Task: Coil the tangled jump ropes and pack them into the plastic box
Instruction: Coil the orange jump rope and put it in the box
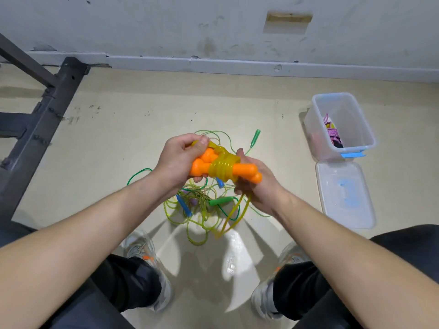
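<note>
Both hands hold an orange-handled jump rope (223,168) above the floor. Its yellow cord is wound in several turns round the two orange handles. My left hand (177,160) grips the left ends of the handles and pinches the cord with the thumb. My right hand (257,188) grips the right ends, and a loose loop of yellow cord hangs down from it. Below lies a tangle of green and yellow ropes (202,210) with green, blue and purple handles. The clear plastic box (356,129) stands at the right, open, with a pink rope (332,134) inside.
The box's clear lid (344,193) with blue clips lies on the floor in front of the box. A dark metal frame (40,119) stands at the left. The wall's skirting (237,65) runs along the back. My two shoes (147,262) are near the tangle.
</note>
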Motion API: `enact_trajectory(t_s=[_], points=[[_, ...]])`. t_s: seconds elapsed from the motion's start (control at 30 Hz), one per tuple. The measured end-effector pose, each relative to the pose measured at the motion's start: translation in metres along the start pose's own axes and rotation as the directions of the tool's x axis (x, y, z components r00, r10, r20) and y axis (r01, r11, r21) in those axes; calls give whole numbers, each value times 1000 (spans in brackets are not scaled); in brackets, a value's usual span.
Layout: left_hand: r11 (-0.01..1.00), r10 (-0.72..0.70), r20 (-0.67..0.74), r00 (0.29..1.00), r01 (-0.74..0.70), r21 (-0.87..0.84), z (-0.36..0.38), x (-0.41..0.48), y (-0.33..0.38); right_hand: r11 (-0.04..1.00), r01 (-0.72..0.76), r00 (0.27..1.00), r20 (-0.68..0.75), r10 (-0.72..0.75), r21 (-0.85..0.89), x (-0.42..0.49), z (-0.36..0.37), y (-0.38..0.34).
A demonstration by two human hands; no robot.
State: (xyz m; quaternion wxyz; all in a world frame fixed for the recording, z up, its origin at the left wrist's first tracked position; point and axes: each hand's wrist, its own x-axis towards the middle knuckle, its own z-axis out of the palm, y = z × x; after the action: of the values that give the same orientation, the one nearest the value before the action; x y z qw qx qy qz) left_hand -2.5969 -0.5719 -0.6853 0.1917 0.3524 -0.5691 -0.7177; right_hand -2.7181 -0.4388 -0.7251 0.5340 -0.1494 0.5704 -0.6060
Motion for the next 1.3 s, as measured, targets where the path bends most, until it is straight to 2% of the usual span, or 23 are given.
enact_trajectory(t_s=[0.1, 0.17, 0.2, 0.27, 0.3, 0.37, 0.4, 0.47, 0.5, 0.57, 0.63, 0.73, 0.77, 0.87, 0.93, 0.97, 1.0, 1.07, 1.17, 1.23, 1.3], points=[[997, -55, -142, 988, 46, -65, -1, 4, -6, 996, -86, 995, -57, 84, -34, -5, 9, 13], [999, -29, -244, 969, 20, -38, -2, 7, -10, 979, -56, 993, -117, 33, -197, -10, 17, 20], [1000, 15, -294, 956, -12, 13, -3, 8, -12, 939, -9, 990, -137, -41, -345, -14, 22, 22], [964, 184, -348, 919, -100, 246, -6, 12, -15, 755, 78, 983, -76, -167, -651, -23, 31, 20], [916, 273, -346, 897, -133, 378, -8, 13, -16, 629, 94, 987, -9, -159, -772, -26, 34, 18], [820, 364, -313, 877, -142, 555, -10, 13, -20, 336, 143, 989, 126, -71, -931, -31, 39, 8], [776, 387, -279, 879, -147, 614, -12, 13, -21, 242, 158, 987, 151, -46, -957, -34, 39, 2], [719, 399, -199, 895, -171, 673, -12, 12, -25, 142, 129, 990, 119, -79, -981, -36, 34, -15], [729, 380, -184, 907, -171, 663, -11, 12, -26, 77, 128, 985, 118, -125, -989, -36, 29, -25], [772, 336, -172, 926, -166, 614, -8, 11, -23, -101, 200, 959, 216, -183, -975, -32, 17, -42], [756, 323, -126, 938, -176, 630, -6, 9, -18, -146, 282, 931, 307, -199, -948, -30, 7, -58], [788, 231, -51, 972, -156, 595, -8, 12, -13, -52, 319, 910, 321, -262, -946, -25, -4, -64], [815, 183, -18, 983, -141, 562, -9, 12, -12, 45, 318, 921, 297, -253, -947, -23, -7, -65], [914, 48, 111, 993, -89, 395, -8, 10, -10, 505, 289, 955, 208, -211, -813, -13, -21, -62], [974, -11, 137, 990, -21, 225, -6, 7, -8, 794, 238, 969, 191, -156, -560, -10, -25, -53], [989, -34, 125, 992, 15, 147, -5, 6, -7, 900, 202, 971, 198, -133, -385, -9, -25, -45], [996, -53, 106, 993, 44, 82, -4, 5, -6, 965, 154, 973, 200, -111, -211, -9, -22, -37], [996, -85, 44, 995, 85, -7, -5, 6, -4, 998, 39, 986, 162, -45, 43, -8, -14, -20], [995, -75, -73, 995, 69, -77, -11, 12, -2, 973, -81, 995, 71, 67, 217, -12, -1, -4], [999, -33, -143, 989, 26, -46, -13, 15, -4, 976, -80, 996, -19, 86, 200, -17, 8, 1], [1000, 9, -219, 976, -8, 7, -13, 15, -9, 1000, -12, 989, -149, 11, -3, -23, 19, 4]])
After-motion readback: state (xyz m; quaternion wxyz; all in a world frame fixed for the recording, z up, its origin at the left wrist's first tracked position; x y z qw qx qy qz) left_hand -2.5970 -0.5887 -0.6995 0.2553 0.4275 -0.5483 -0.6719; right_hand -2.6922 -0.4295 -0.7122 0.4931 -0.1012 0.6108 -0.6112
